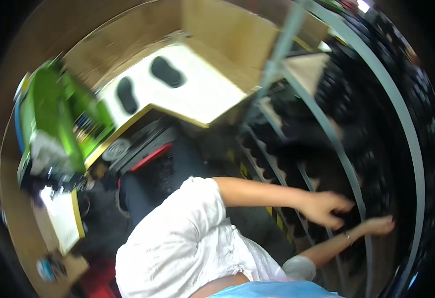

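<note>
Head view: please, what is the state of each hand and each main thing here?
Left hand: open, fingers spread, reaching among the dark moulded parts on the grey metal rack.
Right hand: reaching into the same rack; grip cannot be told.
Dark moulded parts: stacked on the rack.
White foam sheet with two black oval pieces: lying flat on a cardboard box.
Green machine: blurred.

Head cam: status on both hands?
Left hand open, fingers spread at dark rack parts. Right hand reaching alongside; grip unclear. Grey metal rail crosses in front.
</note>
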Tool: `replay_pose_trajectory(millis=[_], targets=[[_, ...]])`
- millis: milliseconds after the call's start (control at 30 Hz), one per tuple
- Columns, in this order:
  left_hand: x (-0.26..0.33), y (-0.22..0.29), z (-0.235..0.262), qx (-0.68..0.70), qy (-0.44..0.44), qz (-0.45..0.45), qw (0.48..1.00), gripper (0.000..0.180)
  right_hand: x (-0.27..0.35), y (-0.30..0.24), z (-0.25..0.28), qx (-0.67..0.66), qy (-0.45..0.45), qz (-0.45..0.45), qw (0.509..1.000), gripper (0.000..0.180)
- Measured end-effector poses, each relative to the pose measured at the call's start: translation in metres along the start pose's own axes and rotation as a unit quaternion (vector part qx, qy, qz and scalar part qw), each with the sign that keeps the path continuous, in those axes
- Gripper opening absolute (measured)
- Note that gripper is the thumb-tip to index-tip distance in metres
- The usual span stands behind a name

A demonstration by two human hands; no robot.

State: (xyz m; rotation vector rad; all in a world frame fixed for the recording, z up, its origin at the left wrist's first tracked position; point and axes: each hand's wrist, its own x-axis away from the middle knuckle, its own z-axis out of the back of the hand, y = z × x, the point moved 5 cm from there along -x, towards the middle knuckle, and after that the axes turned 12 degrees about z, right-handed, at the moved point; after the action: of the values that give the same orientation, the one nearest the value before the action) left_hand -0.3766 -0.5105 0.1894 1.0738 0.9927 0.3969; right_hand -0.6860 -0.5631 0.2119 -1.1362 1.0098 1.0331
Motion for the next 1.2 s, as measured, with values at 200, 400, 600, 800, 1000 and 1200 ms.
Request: replay_pose_trajectory(millis=[200, 400, 600, 800, 1000, 1200], targets=[[0.335, -0.095, 0.107, -0.271, 0.173, 0.554, 0.768, 0.055, 0.145, -0.238, 0.051, -0.452, -0.046, 0.080, 0.887, 0.034], [0.558, 0.030, 0.108, -0.152, 0.649, 0.505, 0.548, 0.039, 0.257, -0.473, 0.146, -0.746, -0.270, 0.301, 0.530, 0.021], [0.638, 0.170, 0.081, -0.314, 0.844, 0.346, 0.262, 0.021, 0.258, -0.601, 0.204, -0.827, -0.296, 0.285, 0.384, 0.018], [0.752, 0.269, 0.102, -0.437, 0.836, 0.319, 0.087, 0.037, 0.293, -0.619, 0.276, -0.832, -0.332, 0.272, 0.351, 0.013], [0.787, 0.312, 0.192, -0.530, 0.714, 0.451, 0.072, 0.070, 0.333, -0.580, 0.310, -0.788, -0.386, 0.340, 0.337, 0.011], [0.796, 0.318, 0.249, -0.461, 0.647, 0.602, 0.077, 0.088, 0.321, -0.560, 0.292, -0.749, -0.424, 0.310, 0.405, 0.011]])
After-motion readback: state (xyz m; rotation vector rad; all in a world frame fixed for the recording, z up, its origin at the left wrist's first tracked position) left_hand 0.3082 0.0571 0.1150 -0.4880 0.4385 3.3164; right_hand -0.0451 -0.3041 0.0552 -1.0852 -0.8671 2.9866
